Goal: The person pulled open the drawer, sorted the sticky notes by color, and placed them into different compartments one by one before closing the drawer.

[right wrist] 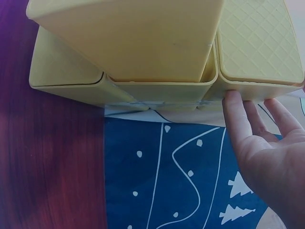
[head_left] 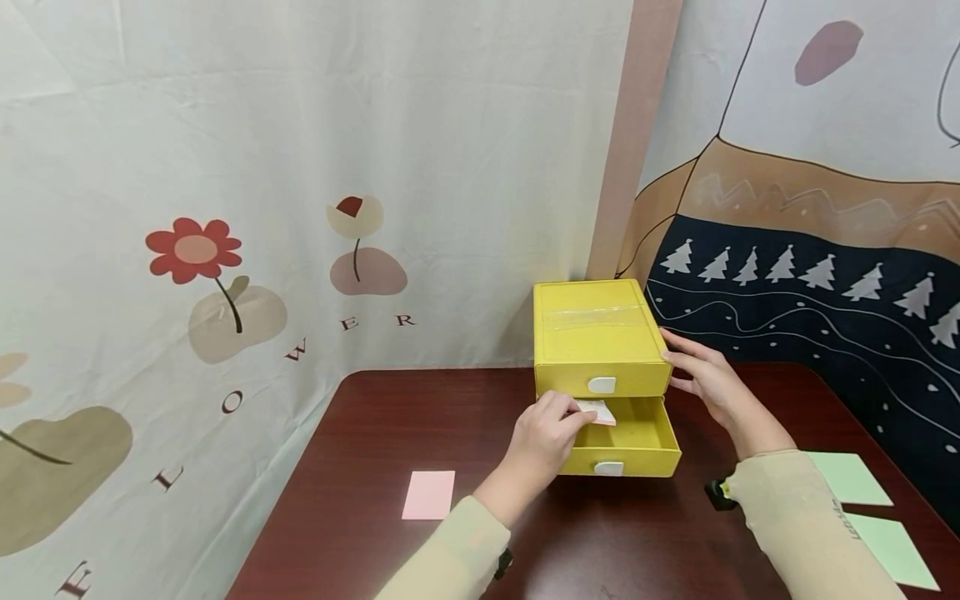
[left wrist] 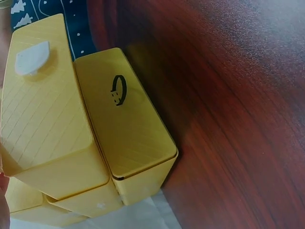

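Note:
A yellow drawer unit [head_left: 592, 329] stands at the back of the table, its middle drawer [head_left: 622, 461] pulled out. My left hand [head_left: 547, 433] is over that drawer's left side and pinches a small whitish piece of paper [head_left: 602, 412] with a pinkish edge between thumb and fingers. In the left wrist view only a sliver of that hand shows at the edge, and the paper is hidden. My right hand [head_left: 708, 379] touches the unit's right side near the top drawer [head_left: 558, 381], fingers extended, as the right wrist view also shows at the fingertips [right wrist: 232, 98].
A pink paper [head_left: 429, 495] lies on the dark red table [head_left: 352, 467], left of the left arm. Two green papers [head_left: 851, 477] lie at the right, partly behind the right sleeve. The bottom drawer [left wrist: 126, 114], seen closed, bears a black ring-shaped mark. Printed cloth hangs behind.

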Available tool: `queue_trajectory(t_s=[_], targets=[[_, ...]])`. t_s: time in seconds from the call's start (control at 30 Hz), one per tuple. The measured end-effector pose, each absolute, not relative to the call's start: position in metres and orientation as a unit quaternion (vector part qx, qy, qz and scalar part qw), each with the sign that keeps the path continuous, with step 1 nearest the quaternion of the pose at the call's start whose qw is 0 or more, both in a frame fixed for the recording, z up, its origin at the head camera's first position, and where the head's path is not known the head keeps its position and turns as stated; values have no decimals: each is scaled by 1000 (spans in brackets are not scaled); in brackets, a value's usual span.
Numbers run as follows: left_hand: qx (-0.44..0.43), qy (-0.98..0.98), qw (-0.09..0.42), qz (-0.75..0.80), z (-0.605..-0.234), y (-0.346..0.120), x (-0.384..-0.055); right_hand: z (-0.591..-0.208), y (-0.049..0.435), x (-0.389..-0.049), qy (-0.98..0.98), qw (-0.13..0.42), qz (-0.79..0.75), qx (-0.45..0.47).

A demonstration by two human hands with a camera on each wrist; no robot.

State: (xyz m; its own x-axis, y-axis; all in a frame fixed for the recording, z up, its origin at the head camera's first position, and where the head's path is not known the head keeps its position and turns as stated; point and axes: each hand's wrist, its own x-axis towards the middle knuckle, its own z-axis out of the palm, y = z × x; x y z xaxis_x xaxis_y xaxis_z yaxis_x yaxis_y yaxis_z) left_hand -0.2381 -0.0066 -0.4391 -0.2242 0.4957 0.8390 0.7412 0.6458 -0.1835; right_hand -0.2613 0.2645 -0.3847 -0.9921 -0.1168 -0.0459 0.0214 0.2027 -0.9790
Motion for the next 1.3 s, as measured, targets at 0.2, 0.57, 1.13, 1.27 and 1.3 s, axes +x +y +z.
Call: queue_trajectory(t_s=[0.2, 0.57, 1.13, 1.27, 1.3], targets=[[-395, -778, 473, -118, -439, -4, -239, -385, 264, -262, 771, 56, -633, -32], [-394, -805, 432, -99, -437, 3, -244, -386, 264, -263, 766, 57, -639, -33], [-342, -865, 351, -109, -437, 13, -238, -386, 265, -263, 763, 57, -643, -31], [-332, -881, 322, -100, -436, 13, -237, -387, 266, -263, 763, 58, -643, -29], [-331, -883, 319, -98, -436, 13, -237, -387, 266, -263, 763, 59, -643, -29]])
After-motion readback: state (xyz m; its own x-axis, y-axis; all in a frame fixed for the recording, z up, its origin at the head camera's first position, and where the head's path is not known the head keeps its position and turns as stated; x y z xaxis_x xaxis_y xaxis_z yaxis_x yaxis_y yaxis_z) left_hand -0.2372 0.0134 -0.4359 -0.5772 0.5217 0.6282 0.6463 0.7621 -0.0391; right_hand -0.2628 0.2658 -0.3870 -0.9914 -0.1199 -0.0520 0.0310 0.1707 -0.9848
